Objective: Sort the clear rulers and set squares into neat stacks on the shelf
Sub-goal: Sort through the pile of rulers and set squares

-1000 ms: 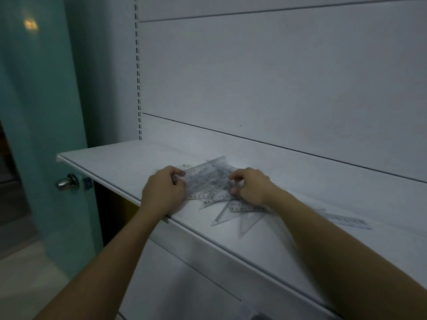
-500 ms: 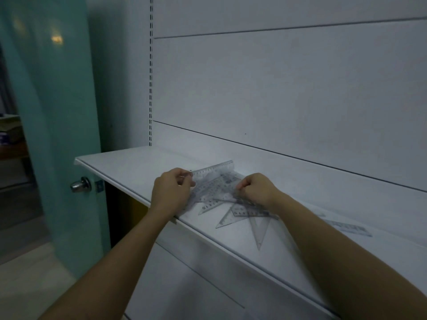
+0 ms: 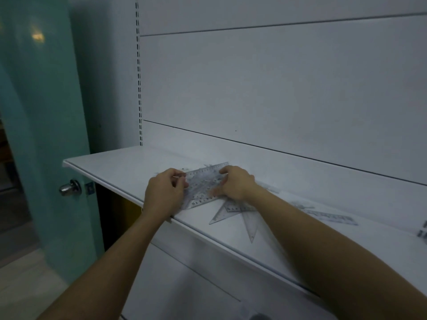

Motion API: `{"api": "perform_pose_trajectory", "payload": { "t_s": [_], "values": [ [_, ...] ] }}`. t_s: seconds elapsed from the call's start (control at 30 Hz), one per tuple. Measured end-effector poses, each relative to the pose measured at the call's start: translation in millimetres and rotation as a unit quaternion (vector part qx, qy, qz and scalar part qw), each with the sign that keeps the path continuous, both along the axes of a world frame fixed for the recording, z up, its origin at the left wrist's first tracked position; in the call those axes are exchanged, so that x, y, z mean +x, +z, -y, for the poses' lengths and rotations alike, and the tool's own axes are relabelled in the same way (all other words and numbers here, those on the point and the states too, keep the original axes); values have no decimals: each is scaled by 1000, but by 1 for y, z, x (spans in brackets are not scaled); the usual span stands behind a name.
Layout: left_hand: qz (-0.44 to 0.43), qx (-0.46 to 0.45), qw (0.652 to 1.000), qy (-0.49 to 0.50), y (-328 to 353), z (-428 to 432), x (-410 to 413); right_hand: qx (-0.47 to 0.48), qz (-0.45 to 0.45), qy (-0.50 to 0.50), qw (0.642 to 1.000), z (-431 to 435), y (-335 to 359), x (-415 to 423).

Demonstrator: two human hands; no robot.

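Note:
A bundle of clear rulers (image 3: pixel 204 183) lies on the white shelf (image 3: pixel 111 165), held from both ends. My left hand (image 3: pixel 165 192) grips its left end with curled fingers. My right hand (image 3: pixel 235 183) grips its right end, thumb low and fingers over the top edge. Two clear set squares (image 3: pixel 233 213) lie flat below my right hand, their points aimed at the shelf's front edge. Another clear ruler (image 3: pixel 328 214) rests alone on the shelf to the right, partly behind my right forearm.
A white slotted back panel (image 3: pixel 277 88) rises behind the shelf. A teal door (image 3: pixel 41 112) with a metal knob (image 3: pixel 69 188) stands at the left. Small dark items (image 3: pixel 424 229) sit at the far right edge of the shelf.
Both hands have drawn the rulers together into a tighter bundle and turned it slightly. The set squares stay flat on the shelf.

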State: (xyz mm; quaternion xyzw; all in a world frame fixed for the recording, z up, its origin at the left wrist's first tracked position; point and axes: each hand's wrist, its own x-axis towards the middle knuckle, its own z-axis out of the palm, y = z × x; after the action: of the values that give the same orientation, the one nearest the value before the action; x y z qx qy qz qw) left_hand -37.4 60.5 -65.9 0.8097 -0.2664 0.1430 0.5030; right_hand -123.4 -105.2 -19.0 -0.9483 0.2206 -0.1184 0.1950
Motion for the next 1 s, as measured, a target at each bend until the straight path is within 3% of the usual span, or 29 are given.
{"api": "perform_pose_trajectory", "payload": {
  "t_s": [0.07, 0.2, 0.3, 0.37, 0.53, 0.67, 0.83, 1.0],
  "values": [
    [2, -4, 1000, -1, -1, -1, -1, 44, 15, -17, 999, 6, -2, 2],
    [18, 2, 1000, -4, 0, -1, -3, 38, -8, -14, 999, 7, -4, 2],
    [18, 5, 1000, -8, 0, -1, -3, -66, -82, -32, 994, -3, 0, 1],
    [16, 5, 1000, -9, -1, -1, -2, -81, -100, -46, 991, -7, 0, 6],
    [20, 5, 1000, -9, -2, -2, -2, 127, -21, -6, 992, -5, 12, 7],
    [16, -1, 1000, -6, -2, -3, 0, 210, 68, -21, 975, 6, 22, 0],
    [0, -6, 1000, 0, -1, -3, 2, 251, 115, 0, 961, 22, 28, -7],
    [-9, -16, 1000, -4, 1, -3, 0, 229, 137, 14, 964, 27, 28, -15]
  ]
}}
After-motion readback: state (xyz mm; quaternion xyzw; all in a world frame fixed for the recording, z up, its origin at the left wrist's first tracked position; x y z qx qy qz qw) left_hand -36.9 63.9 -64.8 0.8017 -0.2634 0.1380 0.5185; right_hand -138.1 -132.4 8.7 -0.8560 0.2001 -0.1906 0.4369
